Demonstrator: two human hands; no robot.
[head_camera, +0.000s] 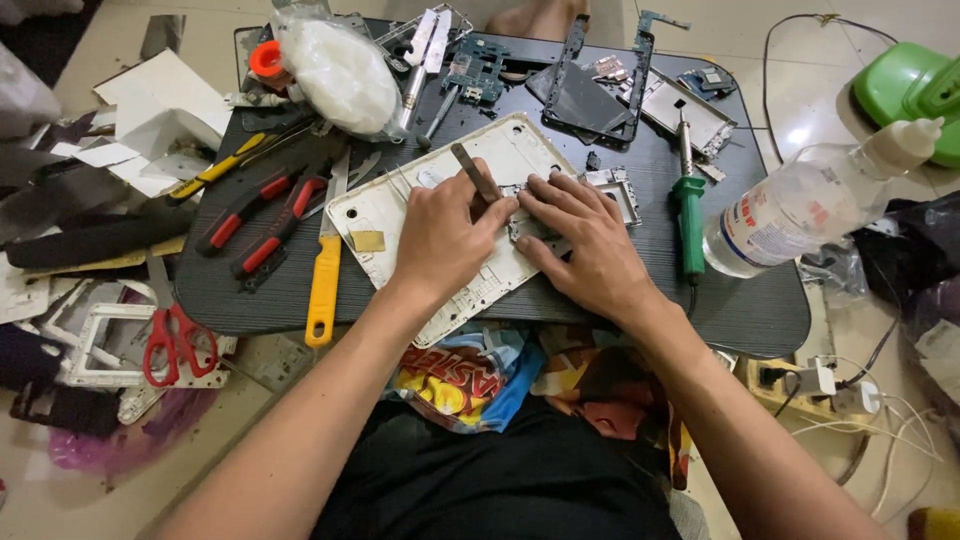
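A white tablet back shell (420, 215) is lying tilted across the middle of the small dark table (740, 310), and both hands are working at its right-hand edge, where a grey metal frame part (620, 190) is sitting against it. The left hand (440, 235) is closing its fingers around a thin flat metal pry tool (474, 175), whose blade is slanting down towards the seam under the hands. The right hand (590, 245) is lying flat with fingers spread, pressing down on the shell and the frame rather than gripping anything. The tip of the blade is hidden between the hands, so I cannot tell how deep it is sitting. As I judge it, the blade could be slipping out of the seam and jabbing the pressing fingers just beside it, or it could be cracking the thin plastic if levered too hard. Just left of the shell a yellow-handled knife (323, 285) is lying, then red-handled pliers (265, 225); red scissors (178, 340) are lying off the table's left edge. To the right a green-handled soldering iron (688, 215) is resting near a clear squeeze bottle (800, 205), which an elbow could be knocking over.
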